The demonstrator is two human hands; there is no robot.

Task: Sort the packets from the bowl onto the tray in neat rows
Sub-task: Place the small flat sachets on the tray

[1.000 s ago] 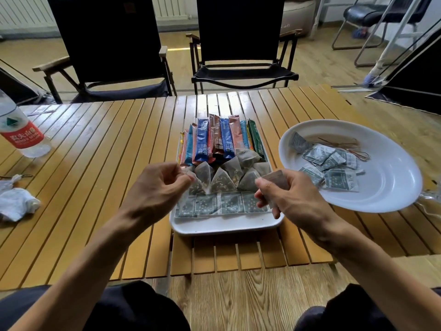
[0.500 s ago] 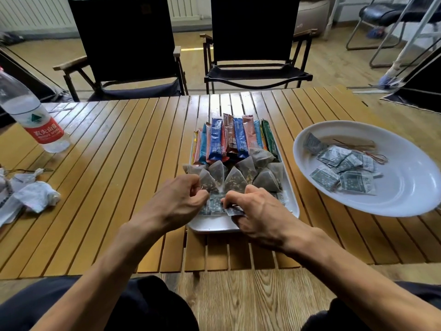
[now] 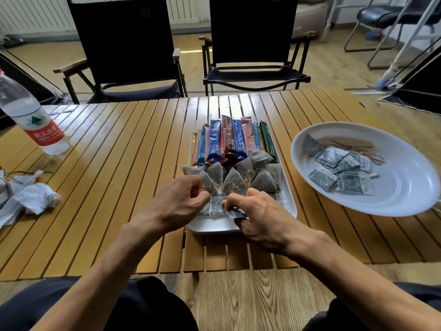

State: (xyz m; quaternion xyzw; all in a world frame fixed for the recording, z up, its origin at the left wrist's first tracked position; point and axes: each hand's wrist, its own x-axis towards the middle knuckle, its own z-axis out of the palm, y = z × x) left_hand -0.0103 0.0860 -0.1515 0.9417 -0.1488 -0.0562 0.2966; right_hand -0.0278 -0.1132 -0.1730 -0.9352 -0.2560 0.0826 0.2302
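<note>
both hands pinch at the flat packets (image 3: 216, 206) in the tray's (image 3: 290, 206) 6 o'clock row: left hand (image 3: 181, 201) curled on one, right hand (image 3: 257, 216) holding another. square edges flush before releasing. more packets wait in the bowl (image 3: 405, 194) at 3 o'clock.

Soft daylight fills the room, coming from the far side beyond the two black folding chairs (image 3: 124, 44). It leaves a pale glare on the middle slats of the yellow wooden slatted table (image 3: 214, 105) and a sheen on the white oval plastic bowl (image 3: 405, 187). Shadows are faint. Wide-angle distortion bends the table edges and chair frames outward. Focus is fairly sharp centrally, softer toward the corners.
</note>
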